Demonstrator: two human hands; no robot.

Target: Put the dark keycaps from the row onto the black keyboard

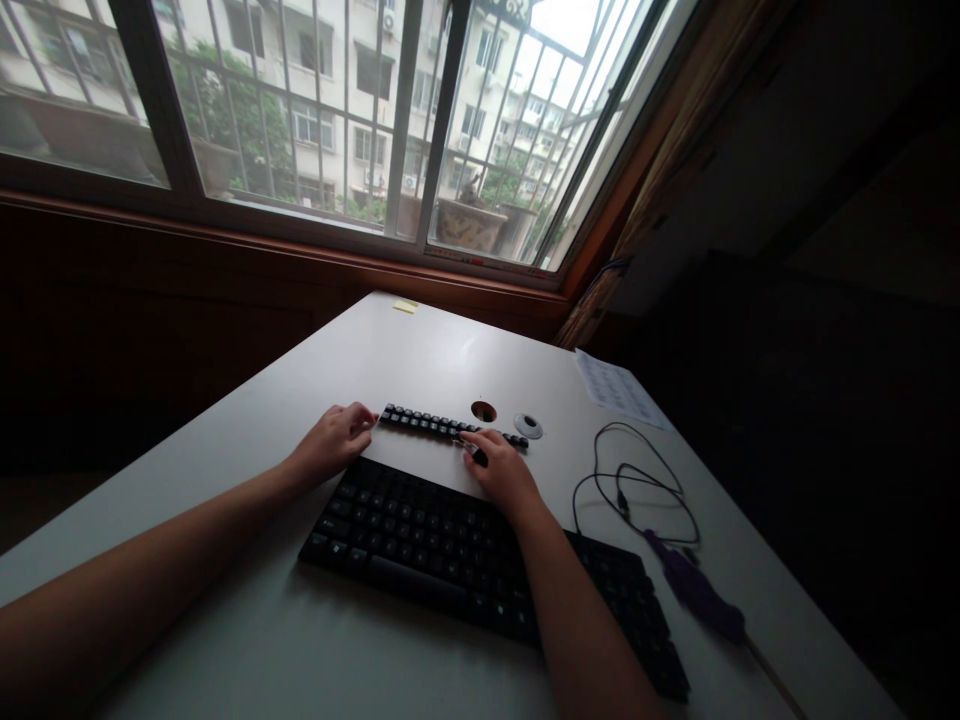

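Two hands at work above the keyboard

And here I am, watching through the head camera, both arms stretched over the white counter [345,360]. The black keyboard [420,540] lies right below me, angled across the surface, my right forearm crossing over its keys. Just beyond its far edge sit the double rows of dark keys [420,420], slanting away to the right.

My left grip [339,440] is at their left end, fingers curled, fingertips right by the outermost key; whether they pinch anything, I can't tell! Over on the right, my right grip [499,470] is closed on a small dark object [478,455], its tip glinting near the rows, too small to identify.

Behind them, a round hole [484,411] opens in the counter, a grey ring [529,426] lying beside it. Out to the right, a black cable [623,503] loops loosely near a fuzzy purple item [701,595], with a printed sheet [622,388] farther back. A yellow slip [406,307] marks the far corner, near the window [360,130].
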